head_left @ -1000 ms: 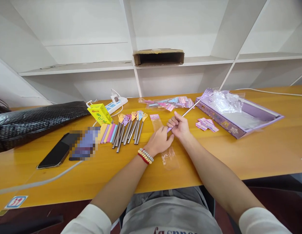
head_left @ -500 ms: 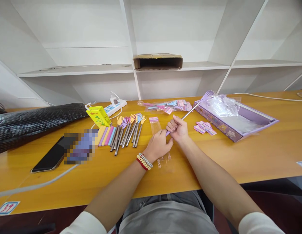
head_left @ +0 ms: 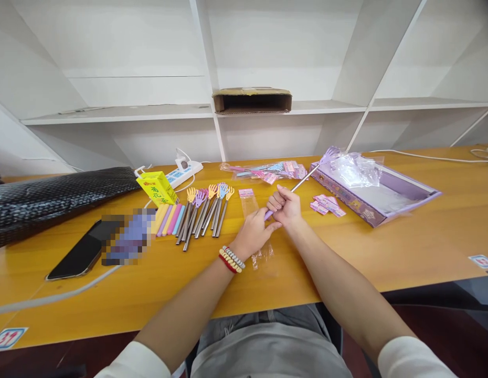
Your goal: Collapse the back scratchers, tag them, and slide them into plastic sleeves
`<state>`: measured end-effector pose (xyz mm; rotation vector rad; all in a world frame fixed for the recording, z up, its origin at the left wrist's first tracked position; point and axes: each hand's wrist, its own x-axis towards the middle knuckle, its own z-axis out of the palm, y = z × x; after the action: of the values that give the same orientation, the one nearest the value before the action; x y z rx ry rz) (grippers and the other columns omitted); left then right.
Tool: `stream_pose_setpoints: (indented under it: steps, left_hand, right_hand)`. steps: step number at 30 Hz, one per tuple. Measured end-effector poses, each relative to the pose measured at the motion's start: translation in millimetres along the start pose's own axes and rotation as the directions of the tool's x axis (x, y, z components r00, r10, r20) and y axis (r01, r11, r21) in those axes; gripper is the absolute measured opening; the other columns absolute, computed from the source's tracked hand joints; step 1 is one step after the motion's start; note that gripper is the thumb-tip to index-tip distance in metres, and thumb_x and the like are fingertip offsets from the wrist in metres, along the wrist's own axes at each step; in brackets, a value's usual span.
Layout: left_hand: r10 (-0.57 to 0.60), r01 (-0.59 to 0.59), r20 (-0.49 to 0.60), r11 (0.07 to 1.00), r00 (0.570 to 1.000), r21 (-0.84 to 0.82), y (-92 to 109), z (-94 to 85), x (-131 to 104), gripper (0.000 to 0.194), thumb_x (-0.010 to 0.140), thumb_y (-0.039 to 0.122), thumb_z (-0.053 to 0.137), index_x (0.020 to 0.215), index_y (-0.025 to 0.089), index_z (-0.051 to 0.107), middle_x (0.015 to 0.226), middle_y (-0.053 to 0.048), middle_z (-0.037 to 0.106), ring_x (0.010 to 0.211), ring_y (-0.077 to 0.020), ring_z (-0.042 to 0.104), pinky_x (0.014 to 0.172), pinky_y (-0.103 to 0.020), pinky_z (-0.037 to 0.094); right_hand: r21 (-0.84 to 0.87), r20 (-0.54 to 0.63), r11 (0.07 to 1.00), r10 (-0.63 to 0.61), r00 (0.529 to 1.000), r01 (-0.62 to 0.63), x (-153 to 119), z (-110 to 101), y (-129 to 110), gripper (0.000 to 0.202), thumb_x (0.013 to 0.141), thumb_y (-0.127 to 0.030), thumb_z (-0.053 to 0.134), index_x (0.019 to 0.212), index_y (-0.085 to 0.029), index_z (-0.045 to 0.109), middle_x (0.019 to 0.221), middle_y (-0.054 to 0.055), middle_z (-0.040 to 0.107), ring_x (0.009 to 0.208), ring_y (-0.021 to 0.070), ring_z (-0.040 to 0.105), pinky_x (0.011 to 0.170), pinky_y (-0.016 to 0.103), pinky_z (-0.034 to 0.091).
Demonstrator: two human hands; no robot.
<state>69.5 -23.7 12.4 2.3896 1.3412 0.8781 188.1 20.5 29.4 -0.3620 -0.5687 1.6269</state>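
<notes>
Gripping the purple back scratcher [head_left: 305,179] by its purple handle, the right hand [head_left: 285,207] is closed in a fist near the middle of the front part of the table [head_left: 228,294]. The left hand [head_left: 252,231], with beaded bracelets [head_left: 231,260] at its wrist, is closed narrowly around the lower end of the same handle, and its thumb points toward the right hand. From the fist, the metal rod goes up to the right, and the purple claw is at the far left corner of the purple tray [head_left: 342,199]; I cannot tell if they touch.

Under the hands lies a clear bag [head_left: 250,203] with a pink top, partly hidden. Just right of the right hand are some pink cards [head_left: 328,205], overlapping each other. The tray stands farther right, with crumpled clear plastic [head_left: 356,170] in it. Toward the far edge of the table lie packed scratchers [head_left: 267,170].

Left of the left hand, a group of loose scratchers [head_left: 204,212] lies with coloured claws toward the far edge. Beside them is a row of coloured tubes [head_left: 171,219], then a yellow box [head_left: 157,188] behind. Nearer to the left front corner is a black phone [head_left: 76,251].
</notes>
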Motion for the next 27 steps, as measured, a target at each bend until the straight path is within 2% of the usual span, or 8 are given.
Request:
stream_pose_setpoints:
  steps: [8,15,21,27]
  left_hand:
    - [-0.145,0.13,0.051,0.965,0.988,0.226,-3,-3.0,0,0.049,0.078,0.063,0.04,0.095,0.018,0.046,0.074,-0.004,0.059,0.067,-0.023,0.059,0.052,-0.028,0.035]
    - [-0.218,0.183,0.043,0.898,0.975,0.399,3,-8.9,1,0.05,0.08,0.063,0.034,0.098,0.018,0.05,0.077,-0.009,0.064,0.072,-0.0274,0.062,0.057,-0.03,0.038]
    - [-0.247,0.19,0.074,0.877,0.966,0.441,3,-6.9,3,0.05,0.082,0.06,0.033,0.098,0.017,0.052,0.077,-0.012,0.064,0.072,-0.0278,0.062,0.058,-0.032,0.039]
    - [-0.18,0.128,0.106,0.919,0.978,0.373,0,-7.0,5,0.05,0.081,0.061,0.034,0.1,0.017,0.049,0.075,-0.008,0.062,0.069,-0.0253,0.061,0.056,-0.029,0.038]
  right_hand:
    - [-0.067,-0.09,0.997,-0.041,0.995,0.035,-1,7,10,0.053,0.062,-0.016,0.064,0.054,-0.019,0.012,0.034,-0.011,0.015,0.029,0.0043,0.02,0.032,0.021,0.02]
    - [-0.104,-0.147,0.988,-0.13,0.981,0.115,-9,18,15,0.056,0.057,-0.01,0.062,0.056,-0.019,0.007,0.033,-0.012,0.015,0.027,0.0032,0.017,0.03,0.021,0.017]
    - [-0.101,-0.255,0.981,-0.188,0.949,0.167,-10,23,16,0.053,0.056,-0.008,0.059,0.055,-0.02,0.008,0.031,-0.012,0.017,0.026,0.0037,0.017,0.03,0.021,0.017]
    - [-0.103,-0.275,0.984,-0.167,0.947,0.144,-5,17,11,0.055,0.054,-0.011,0.062,0.057,-0.02,0.008,0.032,-0.013,0.015,0.027,0.0032,0.015,0.03,0.02,0.016]
